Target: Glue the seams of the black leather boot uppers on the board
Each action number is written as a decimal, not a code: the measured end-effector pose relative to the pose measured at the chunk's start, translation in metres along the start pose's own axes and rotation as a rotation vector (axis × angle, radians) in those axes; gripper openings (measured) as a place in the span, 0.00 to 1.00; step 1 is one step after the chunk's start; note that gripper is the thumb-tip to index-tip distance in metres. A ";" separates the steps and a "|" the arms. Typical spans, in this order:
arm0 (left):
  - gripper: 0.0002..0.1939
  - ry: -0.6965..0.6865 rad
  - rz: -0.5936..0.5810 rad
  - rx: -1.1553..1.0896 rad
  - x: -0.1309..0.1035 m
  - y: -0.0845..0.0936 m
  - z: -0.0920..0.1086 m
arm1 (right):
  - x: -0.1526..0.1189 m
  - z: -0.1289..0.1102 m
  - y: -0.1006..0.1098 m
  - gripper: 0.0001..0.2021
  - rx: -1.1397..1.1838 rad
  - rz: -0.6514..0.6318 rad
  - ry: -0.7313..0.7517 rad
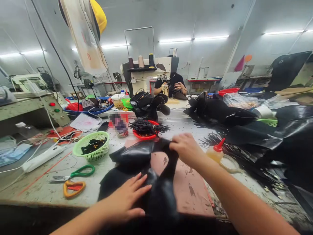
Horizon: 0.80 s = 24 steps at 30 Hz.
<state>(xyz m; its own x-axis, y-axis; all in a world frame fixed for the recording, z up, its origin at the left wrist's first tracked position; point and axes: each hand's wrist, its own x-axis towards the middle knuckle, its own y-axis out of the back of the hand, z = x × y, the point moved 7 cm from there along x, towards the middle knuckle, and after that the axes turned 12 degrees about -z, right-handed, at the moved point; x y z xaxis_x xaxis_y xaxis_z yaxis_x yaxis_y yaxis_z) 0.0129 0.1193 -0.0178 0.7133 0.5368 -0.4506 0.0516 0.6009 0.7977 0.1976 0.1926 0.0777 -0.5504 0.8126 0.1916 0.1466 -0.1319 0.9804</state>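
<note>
A black, glossy leather-like piece with a curved cut-out lies on a pinkish board at the front of the bench. My left hand rests flat on it, fingers spread. At the piece's upper right, my right hand is closed on the edge of a curved strip beside the cut-out. Pink board shows through the opening. Just beyond the piece stands a red basket topped with a bundle of thin black strips. A glue bottle with a red nozzle is right of my right hand.
Left are scissors with green and orange handles, a green basket and a white power strip. Right are a tape roll, loose black strips and black sheets. A co-worker sits behind a sewing machine.
</note>
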 end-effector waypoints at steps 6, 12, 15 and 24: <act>0.46 0.187 0.041 0.282 0.067 -0.008 0.025 | 0.057 -0.046 -0.003 0.16 -0.188 0.249 0.257; 0.25 -0.115 0.117 0.404 0.089 0.025 0.023 | 0.000 -0.053 -0.061 0.18 0.030 0.201 -0.007; 0.27 -0.078 0.144 0.392 0.104 0.030 0.007 | -0.039 -0.031 -0.084 0.18 0.104 0.123 -0.185; 0.27 0.377 0.282 0.322 0.153 0.059 0.001 | -0.064 -0.029 -0.107 0.23 0.302 -0.187 -0.234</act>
<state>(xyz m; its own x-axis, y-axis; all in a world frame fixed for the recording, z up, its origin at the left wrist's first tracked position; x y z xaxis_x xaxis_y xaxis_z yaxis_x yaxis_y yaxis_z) 0.1256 0.2362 -0.0390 0.4346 0.8600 -0.2675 0.1484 0.2246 0.9631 0.1935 0.1386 -0.0377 -0.3940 0.9183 -0.0380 0.3155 0.1740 0.9328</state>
